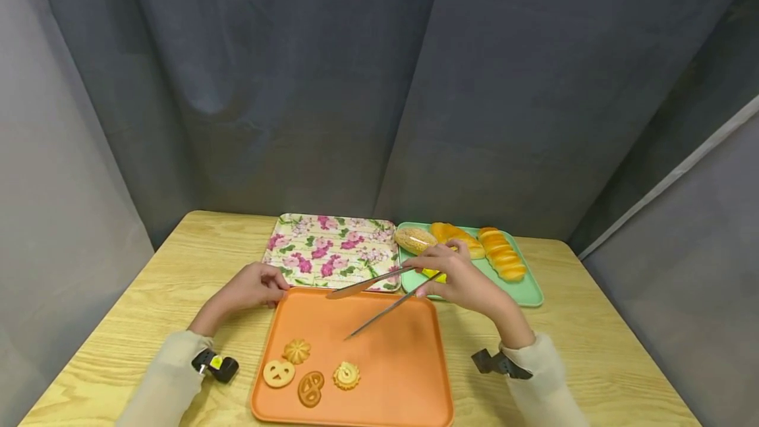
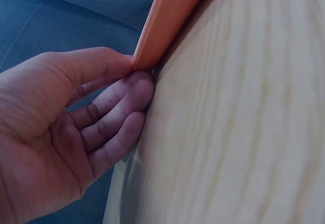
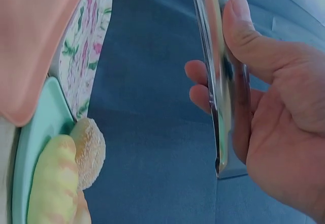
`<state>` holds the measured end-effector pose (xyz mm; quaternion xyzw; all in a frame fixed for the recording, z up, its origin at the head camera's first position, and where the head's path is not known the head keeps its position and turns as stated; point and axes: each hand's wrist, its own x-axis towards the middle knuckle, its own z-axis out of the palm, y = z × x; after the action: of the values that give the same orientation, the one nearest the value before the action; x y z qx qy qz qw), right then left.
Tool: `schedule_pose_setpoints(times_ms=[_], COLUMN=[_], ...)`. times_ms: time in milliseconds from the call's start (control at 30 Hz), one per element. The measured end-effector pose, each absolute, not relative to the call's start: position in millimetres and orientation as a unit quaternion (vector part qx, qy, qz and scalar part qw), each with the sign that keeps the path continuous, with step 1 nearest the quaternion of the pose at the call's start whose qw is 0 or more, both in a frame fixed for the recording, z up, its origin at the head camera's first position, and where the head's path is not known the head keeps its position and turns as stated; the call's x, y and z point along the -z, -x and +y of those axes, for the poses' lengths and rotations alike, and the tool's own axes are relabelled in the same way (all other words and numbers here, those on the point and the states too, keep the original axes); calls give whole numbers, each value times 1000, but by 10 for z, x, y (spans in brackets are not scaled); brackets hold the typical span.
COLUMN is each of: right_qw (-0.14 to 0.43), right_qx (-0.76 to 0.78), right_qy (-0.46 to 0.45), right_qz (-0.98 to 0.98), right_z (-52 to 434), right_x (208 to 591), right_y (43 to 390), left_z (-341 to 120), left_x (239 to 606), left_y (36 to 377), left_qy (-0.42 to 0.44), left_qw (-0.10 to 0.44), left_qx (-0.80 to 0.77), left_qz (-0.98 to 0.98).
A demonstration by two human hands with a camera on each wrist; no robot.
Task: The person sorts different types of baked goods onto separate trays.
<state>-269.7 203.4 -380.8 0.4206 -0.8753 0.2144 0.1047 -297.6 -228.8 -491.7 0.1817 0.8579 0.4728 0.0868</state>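
My left hand (image 1: 256,287) pinches the far left corner of the orange tray (image 1: 385,374) between thumb and fingers; the left wrist view shows the tray's rim (image 2: 161,28) in that grip. Metal tongs (image 1: 388,307) are held in my right hand (image 1: 459,275), their arms spread and tips hanging above the tray. The right wrist view shows the tongs (image 3: 223,97) between thumb and fingers. Toward the tray's near left lie a ridged flower-shaped cookie (image 1: 296,351), a round face cookie (image 1: 279,373), a brown pretzel cookie (image 1: 311,389) and a swirled cookie (image 1: 346,375). Nothing sits between the tong tips.
Behind the orange tray is a flower-print tray (image 1: 356,232). To its right, a green tray (image 1: 528,292) bears a seeded bun (image 1: 415,240), a golden bread (image 1: 459,237), a ridged loaf (image 1: 503,256) and something yellow partly hidden by my right hand. Grey curtains (image 1: 296,84) surround the wooden table (image 1: 178,269).
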Motion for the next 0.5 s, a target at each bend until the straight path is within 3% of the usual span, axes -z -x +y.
schedule_pose_setpoints(times_ms=[500], right_qw=[33], right_qx=[-180], right_qy=[-465], right_qz=[-866], right_z=[1887], right_x=[3883], right_y=[2581], left_z=[-2272], left_x=[4878], left_y=[2953], left_qy=[-180], left_qw=[86], left_qx=[-474], left_qz=[858])
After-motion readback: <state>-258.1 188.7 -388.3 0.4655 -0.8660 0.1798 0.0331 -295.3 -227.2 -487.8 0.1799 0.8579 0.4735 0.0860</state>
